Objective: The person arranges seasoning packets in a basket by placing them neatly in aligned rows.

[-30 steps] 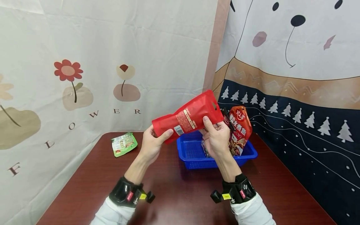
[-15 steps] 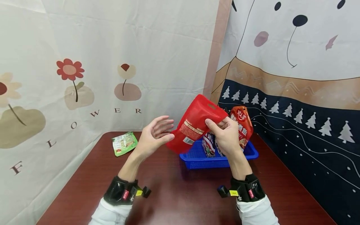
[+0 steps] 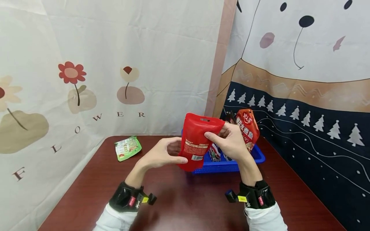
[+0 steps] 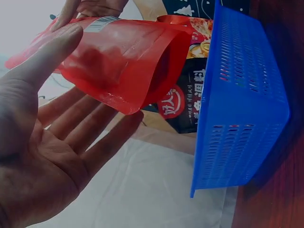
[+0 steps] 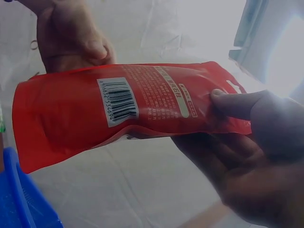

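A red stand-up pouch (image 3: 196,141) with a barcode and pale printed text hangs upright above the table, in front of the blue basket. My right hand (image 3: 229,141) pinches its upper right edge, thumb on the printed face and fingers behind. At the pouch's left side is my left hand (image 3: 162,154), its thumb beside the lower edge. In the left wrist view, the fingers (image 4: 90,114) of that hand are spread and nearly straight under the pouch. The right wrist view shows the barcode side of the pouch (image 5: 118,104) with the right thumb pressing near its hang hole.
The blue basket (image 3: 215,168) stands behind the hands, with an orange-red pouch (image 3: 248,126) and several darker packets in it. A green packet (image 3: 127,148) lies at the table's back left. Printed cloths hang behind the brown table (image 3: 185,205).
The pouch has swung from a slant to upright and come lower, held by the right hand. The left hand has let go of its lower end, opened, and come back alongside it.
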Tool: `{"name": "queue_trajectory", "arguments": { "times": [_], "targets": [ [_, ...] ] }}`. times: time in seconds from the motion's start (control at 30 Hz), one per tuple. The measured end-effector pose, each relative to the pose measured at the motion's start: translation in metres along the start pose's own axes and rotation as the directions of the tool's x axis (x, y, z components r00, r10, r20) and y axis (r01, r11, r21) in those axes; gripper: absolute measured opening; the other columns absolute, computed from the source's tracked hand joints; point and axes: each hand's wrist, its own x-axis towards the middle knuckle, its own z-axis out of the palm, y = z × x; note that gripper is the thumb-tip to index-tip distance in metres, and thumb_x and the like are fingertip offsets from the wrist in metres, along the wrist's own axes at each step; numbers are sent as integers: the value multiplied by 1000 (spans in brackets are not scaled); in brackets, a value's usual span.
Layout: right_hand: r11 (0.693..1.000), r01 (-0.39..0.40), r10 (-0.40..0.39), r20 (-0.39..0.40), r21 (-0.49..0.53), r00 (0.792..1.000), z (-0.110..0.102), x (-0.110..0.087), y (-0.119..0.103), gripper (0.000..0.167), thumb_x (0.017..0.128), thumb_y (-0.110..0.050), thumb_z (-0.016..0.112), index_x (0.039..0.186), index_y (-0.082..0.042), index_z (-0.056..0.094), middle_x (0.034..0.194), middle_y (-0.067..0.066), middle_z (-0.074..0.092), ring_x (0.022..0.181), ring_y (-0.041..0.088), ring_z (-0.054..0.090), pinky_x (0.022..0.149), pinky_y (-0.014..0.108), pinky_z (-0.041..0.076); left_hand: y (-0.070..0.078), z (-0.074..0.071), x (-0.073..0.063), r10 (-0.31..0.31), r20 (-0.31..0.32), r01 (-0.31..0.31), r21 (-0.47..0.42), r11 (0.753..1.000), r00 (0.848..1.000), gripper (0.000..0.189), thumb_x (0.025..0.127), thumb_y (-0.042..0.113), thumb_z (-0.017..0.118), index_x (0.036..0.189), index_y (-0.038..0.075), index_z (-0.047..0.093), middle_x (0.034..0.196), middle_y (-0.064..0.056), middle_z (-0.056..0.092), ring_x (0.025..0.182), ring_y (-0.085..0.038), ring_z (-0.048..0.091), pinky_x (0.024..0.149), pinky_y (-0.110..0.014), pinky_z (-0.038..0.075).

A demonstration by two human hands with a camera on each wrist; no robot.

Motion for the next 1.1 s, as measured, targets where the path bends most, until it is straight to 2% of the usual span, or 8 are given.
{"name": "queue_trajectory", "arguments": {
  "times": [0.13,0.53,0.87,0.97,1.1],
  "targets": [
    [1000,10,-10,9,-5,1000,0,1,1,42,101,-3,81,142,3,72,126,28,82,100,6,84,88,29,70,0,1,1,16,6,-16,19,1000,1000,56,97,19,91,149,20,71,137,-6,82,120,-24,82,106,-46,68],
    [1000,-18,18,-5,-13,1000,0,0,1,42,102,-6,81,141,3,72,126,27,82,100,5,84,87,29,70,-4,6,4,58,-19,-57,42,997,998,51,97,17,91,145,17,74,136,-6,83,121,-23,83,105,-43,69],
    [999,-37,37,-32,-6,999,0,2,3,40,103,-9,81,140,2,73,126,27,82,100,8,84,89,29,70,-5,10,4,86,-90,-81,60,995,992,47,99,18,89,144,17,77,132,-6,84,114,-22,84,98,-36,70],
    [999,-34,35,-59,12,998,1,3,4,41,104,-10,80,142,1,72,127,26,82,101,9,84,89,29,70,-5,13,5,116,-126,-107,75,991,985,46,100,18,87,145,17,77,131,-7,84,111,-21,85,97,-35,70],
    [996,-2,11,-94,93,996,5,6,5,46,106,-8,76,150,0,65,133,19,82,109,10,84,96,28,69,-5,17,8,150,-192,-133,101,986,970,46,100,18,87,145,17,76,131,-7,84,105,-19,85,95,-33,70]
  ]
}}
